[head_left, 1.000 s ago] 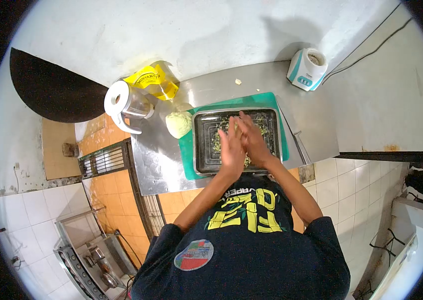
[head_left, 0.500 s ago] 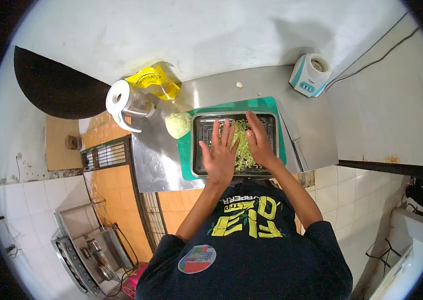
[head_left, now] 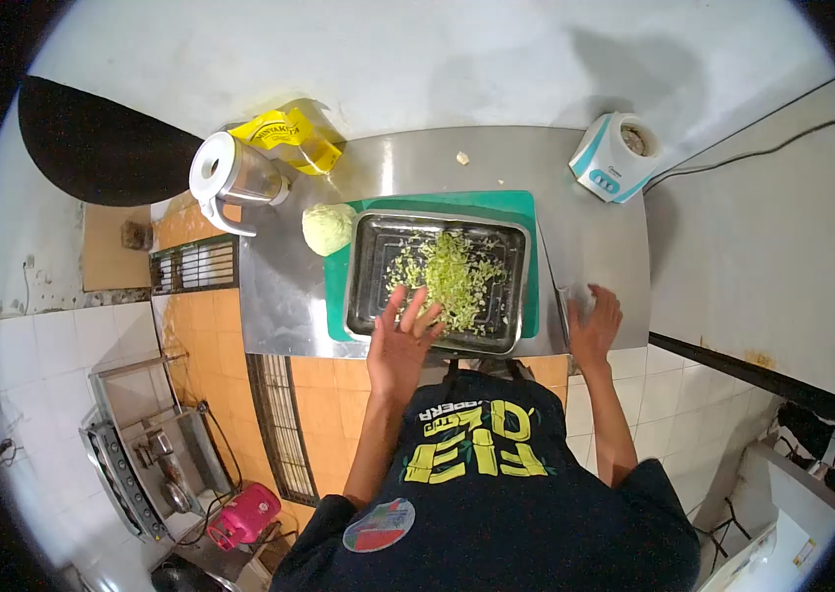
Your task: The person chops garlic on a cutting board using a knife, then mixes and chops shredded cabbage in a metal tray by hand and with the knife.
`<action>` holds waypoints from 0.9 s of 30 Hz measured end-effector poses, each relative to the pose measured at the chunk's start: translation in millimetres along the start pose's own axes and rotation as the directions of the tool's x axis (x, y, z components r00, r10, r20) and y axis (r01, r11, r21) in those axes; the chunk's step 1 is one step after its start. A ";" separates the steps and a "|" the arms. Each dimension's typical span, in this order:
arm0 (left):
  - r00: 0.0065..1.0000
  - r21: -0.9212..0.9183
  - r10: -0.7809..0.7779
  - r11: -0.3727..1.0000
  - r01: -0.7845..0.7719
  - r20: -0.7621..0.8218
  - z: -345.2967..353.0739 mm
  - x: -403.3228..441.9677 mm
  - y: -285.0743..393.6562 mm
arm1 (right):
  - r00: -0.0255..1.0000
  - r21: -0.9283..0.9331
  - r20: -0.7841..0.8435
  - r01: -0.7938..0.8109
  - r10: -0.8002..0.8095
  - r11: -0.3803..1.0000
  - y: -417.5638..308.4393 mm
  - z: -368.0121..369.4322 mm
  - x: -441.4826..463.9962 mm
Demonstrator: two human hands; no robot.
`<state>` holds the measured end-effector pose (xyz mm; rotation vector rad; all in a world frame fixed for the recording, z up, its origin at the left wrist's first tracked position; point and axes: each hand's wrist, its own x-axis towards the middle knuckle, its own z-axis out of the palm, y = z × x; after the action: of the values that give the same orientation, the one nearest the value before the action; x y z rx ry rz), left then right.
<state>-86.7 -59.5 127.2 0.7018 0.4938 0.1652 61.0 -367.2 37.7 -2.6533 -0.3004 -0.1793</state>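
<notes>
Chopped green vegetable point(head_left: 452, 276) lies heaped and scattered in a dark rectangular metal tray point(head_left: 363, 281), which rests on a green cutting board point(head_left: 531, 237). My left hand point(head_left: 400, 345), palm up with spread fingers, is at the tray's near left edge and holds nothing. Over the steel table to the right of the board, my right hand point(head_left: 595, 324) has its fingers apart, beside a knife point(head_left: 563, 296) lying by the board. A pale green cabbage point(head_left: 327, 229) sits against the board's left edge.
A blender jug point(head_left: 235, 178) with a white lid and a yellow pouch point(head_left: 289, 136) stand at the back left of the steel table point(head_left: 279, 316). A white and teal blender base point(head_left: 615, 158) is at the back right. Small pale scraps lie behind the board.
Both hands have moved off the vegetable in the tray. My left hand came back to the near edge, and my right hand went right to beside the knife.
</notes>
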 end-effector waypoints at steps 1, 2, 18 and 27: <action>0.998 -0.033 0.010 0.999 -0.012 -0.070 4.4 2.5 -1.9 | 0.997 -0.060 0.061 -0.051 0.055 0.997 3.0 -8.8 -10.1; 0.997 -0.031 -0.007 0.999 0.005 -0.081 9.1 5.3 -2.4 | 0.986 -0.123 0.119 -0.101 0.116 0.987 4.6 -14.5 -16.6; 0.951 0.512 -0.034 0.848 -0.135 0.307 -23.5 6.3 23.4 | 0.895 0.271 0.077 -0.443 0.440 0.854 -53.0 -10.6 -109.6; 0.537 0.740 -0.516 0.543 -0.397 0.667 -92.4 -50.5 8.9 | 0.606 0.663 -0.093 -0.554 0.790 0.503 -274.1 4.8 -314.7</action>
<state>-175.7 -14.9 91.6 1.6320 -0.4742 -0.5848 -309.2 -183.4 96.0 -1.8520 0.7571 -0.2858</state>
